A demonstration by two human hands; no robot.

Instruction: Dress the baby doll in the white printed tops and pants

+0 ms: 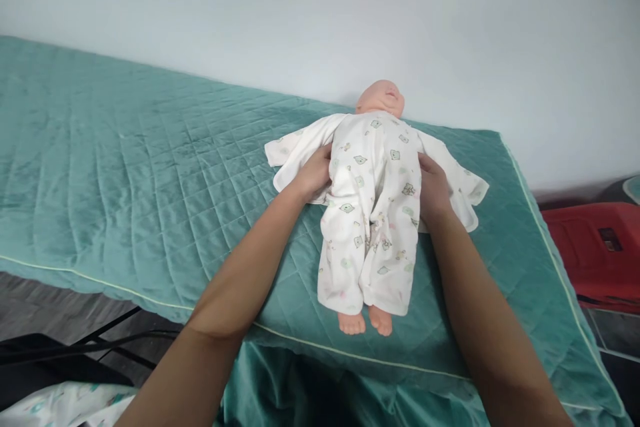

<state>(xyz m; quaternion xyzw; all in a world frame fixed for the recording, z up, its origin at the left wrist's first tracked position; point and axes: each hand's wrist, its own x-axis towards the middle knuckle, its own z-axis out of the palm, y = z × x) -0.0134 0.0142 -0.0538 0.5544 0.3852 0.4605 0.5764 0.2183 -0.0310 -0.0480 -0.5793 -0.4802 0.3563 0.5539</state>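
A baby doll (pixel 381 97) lies on its back on a green quilted cover, its head by the wall and its bare feet toward me. It wears a white long-sleeved top (pixel 453 173) spread out at both sides, and white printed trousers (pixel 373 167) that reach up over its chest. At one side of the trousers, near the waist, my left hand (pixel 316 172) is closed on the cloth, its fingertips partly hidden. On the opposite side my right hand (pixel 433 188) grips the trousers too, with most of its fingers tucked out of sight.
The green quilted cover (pixel 150 167) lies over a long bed or table against a pale wall (pixel 280 13). To the right, lower down, is a red plastic object (pixel 595 247). A black frame and printed white cloth (pixel 70 403) show at the lower left.
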